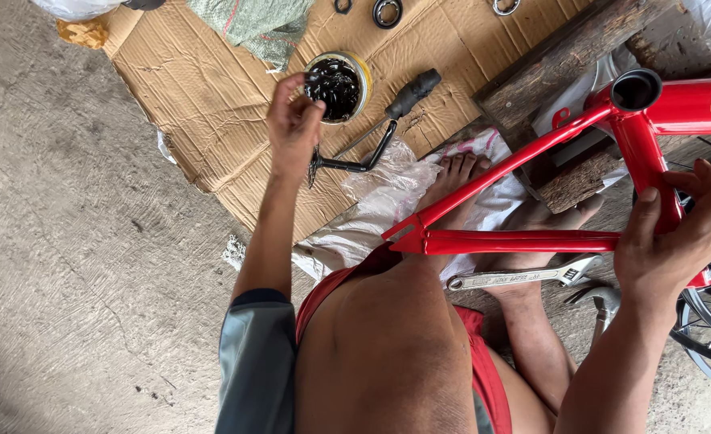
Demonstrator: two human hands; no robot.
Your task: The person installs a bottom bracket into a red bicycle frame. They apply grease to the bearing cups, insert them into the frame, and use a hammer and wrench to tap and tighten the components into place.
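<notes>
The left hand (293, 120) hovers with fingertips pinched together over an open tin of black grease (338, 85) on the cardboard (211, 96), a crank arm (380, 128) lying at the tin's four o'clock. At three o'clock from there, the right hand (669, 241) is clamped around a tube of the red bicycle frame (524, 241). The frame looks stiff, light and glossy-slick, best gripped near a joint; the grease is soft and smeary.

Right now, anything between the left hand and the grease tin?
Nothing visible. The left hand hovers at the near rim of the open grease tin on the cardboard. The black-handled tool lies off to one side, apart from the hand.
</notes>
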